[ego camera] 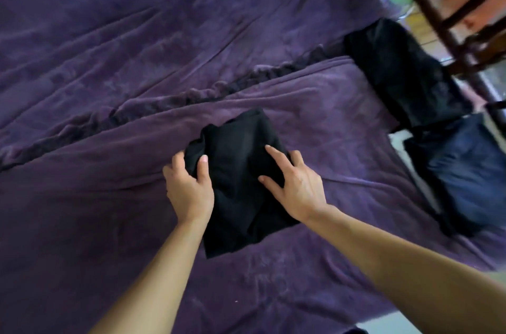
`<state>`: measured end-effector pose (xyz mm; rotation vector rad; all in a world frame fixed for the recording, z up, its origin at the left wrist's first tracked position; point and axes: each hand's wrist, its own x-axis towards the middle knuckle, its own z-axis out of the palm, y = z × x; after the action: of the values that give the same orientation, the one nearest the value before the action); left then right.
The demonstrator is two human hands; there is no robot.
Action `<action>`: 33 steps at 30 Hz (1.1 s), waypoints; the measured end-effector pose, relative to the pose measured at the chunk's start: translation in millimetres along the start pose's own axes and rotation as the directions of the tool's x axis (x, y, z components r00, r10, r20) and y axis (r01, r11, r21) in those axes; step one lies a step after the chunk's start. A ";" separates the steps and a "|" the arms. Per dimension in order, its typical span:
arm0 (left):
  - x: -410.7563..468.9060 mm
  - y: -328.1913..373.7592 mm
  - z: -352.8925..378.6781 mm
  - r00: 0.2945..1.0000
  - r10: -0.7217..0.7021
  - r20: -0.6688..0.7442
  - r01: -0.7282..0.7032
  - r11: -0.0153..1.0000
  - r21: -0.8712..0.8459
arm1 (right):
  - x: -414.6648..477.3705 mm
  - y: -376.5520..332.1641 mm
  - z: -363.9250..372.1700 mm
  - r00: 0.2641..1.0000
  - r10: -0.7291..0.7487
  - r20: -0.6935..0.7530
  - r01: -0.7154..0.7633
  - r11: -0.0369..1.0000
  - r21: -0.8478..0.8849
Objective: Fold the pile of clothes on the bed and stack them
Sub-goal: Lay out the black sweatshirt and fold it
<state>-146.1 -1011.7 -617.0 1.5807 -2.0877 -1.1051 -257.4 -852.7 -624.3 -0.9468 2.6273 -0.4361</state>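
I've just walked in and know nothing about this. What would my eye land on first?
Two bare hands meet on a black garment in the middle: the left hand grips its left edge, and the right hand rests spread on its right side. Everything lies on a wrinkled purple blanket that fills the view. Along the right edge lie a second black piece and, nearer, a dark blue piece.

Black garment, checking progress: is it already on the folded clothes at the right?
No, the black garment lies apart from the folded clothes, under the left hand and right hand.
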 end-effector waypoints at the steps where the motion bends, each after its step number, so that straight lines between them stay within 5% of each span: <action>1: -13.0 16.1 12.0 1.000 0.007 0.020 -0.007 1.000 -0.006 | -7.2 18.5 -16.0 1.000 0.017 -0.019 -0.017 1.000 -0.001; 17: -216.6 256.6 264.8 0.967 0.188 0.171 -0.152 0.967 -0.205 | -79.1 360.4 -223.0 0.937 0.221 -0.270 -0.258 0.960 -0.110; 21: -242.5 252.4 320.8 0.917 0.151 0.370 -0.175 0.984 0.032 | -89.8 424.1 -217.3 0.933 0.326 -0.151 -0.355 0.900 -0.252; 23: -252.3 240.5 334.6 0.868 0.344 0.357 -0.445 0.858 0.255 | -92.7 437.6 -201.8 0.960 0.235 -0.151 -0.271 0.914 -0.303; 25: -256.3 223.8 346.4 0.699 0.593 0.399 -0.714 0.612 0.342 | -92.5 440.8 -180.0 0.982 0.137 -0.129 -0.168 0.946 -0.278; 27: -254.1 205.7 356.9 0.613 0.625 0.483 -0.790 0.477 0.386 | -93.7 442.1 -154.5 0.990 0.136 -0.034 -0.140 0.959 -0.247; 33: -235.0 187.0 379.7 0.668 0.407 0.623 -0.727 0.538 0.428 | -82.4 457.9 -117.8 0.983 0.173 0.061 -0.153 0.955 -0.256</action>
<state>-434.5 -628.7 -684.0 0.6189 -3.2499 -0.5120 -499.1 -441.5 -678.0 -0.7900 2.6994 -0.0233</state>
